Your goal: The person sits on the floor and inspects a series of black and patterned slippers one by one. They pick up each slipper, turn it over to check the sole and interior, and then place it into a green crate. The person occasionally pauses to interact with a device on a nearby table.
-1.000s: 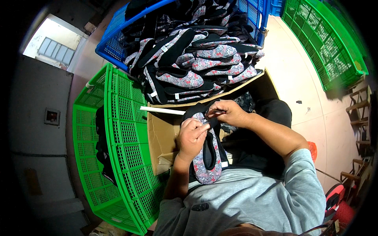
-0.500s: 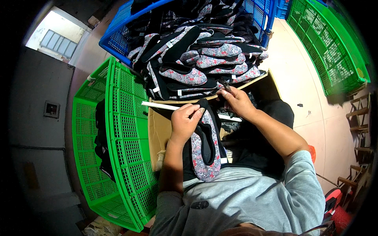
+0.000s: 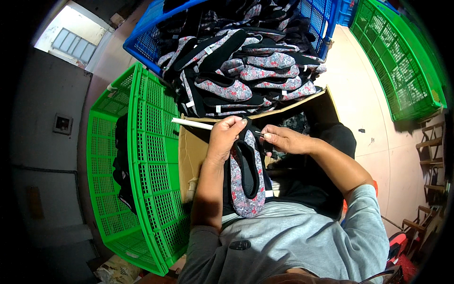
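Note:
A floral slipper [image 3: 255,201] with black lining hangs upright over my lap, its far black end pinched between the thumb and fingers of my left hand [image 3: 224,136]. My right hand [image 3: 288,140] closes round a small dark tool with a metal tip [image 3: 258,134], whose exact kind is hard to make out. That tip is right beside the slipper's upper end. A white rod [image 3: 191,124] passes beneath my left hand, across the open cardboard box [image 3: 193,150]. Dark scraps [image 3: 295,124] show inside the box.
Beyond the box, floral and black slippers [image 3: 224,89] are heaped in front of and inside a blue crate [image 3: 142,45]. A green crate [image 3: 156,184] with dark items stands close at my left. Another green crate [image 3: 392,64] is at the far right, near wooden racks [image 3: 430,163].
My right hand has come down and nearer with the small tool, from above the box edge to the slipper's far end. My left hand keeps its hold; the white rod's right end is now covered.

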Available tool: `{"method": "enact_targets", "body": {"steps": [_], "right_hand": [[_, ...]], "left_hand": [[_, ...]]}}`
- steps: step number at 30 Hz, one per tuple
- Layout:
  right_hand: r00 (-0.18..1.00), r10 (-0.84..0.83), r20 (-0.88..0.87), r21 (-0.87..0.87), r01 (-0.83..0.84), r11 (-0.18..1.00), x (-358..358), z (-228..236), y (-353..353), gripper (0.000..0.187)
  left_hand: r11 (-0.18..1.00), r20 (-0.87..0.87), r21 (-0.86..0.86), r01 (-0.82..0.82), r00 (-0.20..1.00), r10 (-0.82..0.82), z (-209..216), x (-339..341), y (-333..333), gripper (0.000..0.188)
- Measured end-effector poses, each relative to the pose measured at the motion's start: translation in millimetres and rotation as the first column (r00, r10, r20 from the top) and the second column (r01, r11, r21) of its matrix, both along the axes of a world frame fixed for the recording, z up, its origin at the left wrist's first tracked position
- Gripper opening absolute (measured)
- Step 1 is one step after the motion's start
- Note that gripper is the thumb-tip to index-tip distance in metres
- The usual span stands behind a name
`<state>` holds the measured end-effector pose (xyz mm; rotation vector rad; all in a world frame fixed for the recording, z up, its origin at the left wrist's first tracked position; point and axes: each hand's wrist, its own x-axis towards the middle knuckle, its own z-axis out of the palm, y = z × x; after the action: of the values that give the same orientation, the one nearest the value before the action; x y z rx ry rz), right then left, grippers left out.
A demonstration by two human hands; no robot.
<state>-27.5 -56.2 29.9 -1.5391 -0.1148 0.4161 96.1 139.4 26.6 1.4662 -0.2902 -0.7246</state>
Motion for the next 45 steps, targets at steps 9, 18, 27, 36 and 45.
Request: {"method": "enact_targets", "body": {"steps": [9,18,27,36,45], "right_hand": [[0.995,0.000,-0.101,0.122,0.012,0.992,3,-10,11,0.034],[0.982,-0.043,-0.185,0.209,0.082,0.974,8,-11,10,0.033],[0.986,-0.043,-0.159,0.221,0.078,0.972,11,-7,13,0.030],[0.993,-0.053,-0.105,0.189,0.072,0.979,14,-9,15,0.031],[0.990,-0.064,-0.129,0.193,0.088,0.977,15,-8,17,0.030]], "left_hand": [[0.999,-0.086,-0.034,-0.002,0.996,-0.001,0,-2,-7,0.013],[1.000,-0.065,-0.023,0.012,0.998,-0.013,-1,-4,-13,0.014],[1.000,-0.045,-0.011,0.008,0.999,-0.008,-3,-4,-15,0.015],[1.000,-0.011,-0.005,0.001,1.000,-0.001,-6,-4,-16,0.016],[1.000,-0.013,0.013,-0.027,1.000,0.027,-6,-5,-18,0.016]]}}
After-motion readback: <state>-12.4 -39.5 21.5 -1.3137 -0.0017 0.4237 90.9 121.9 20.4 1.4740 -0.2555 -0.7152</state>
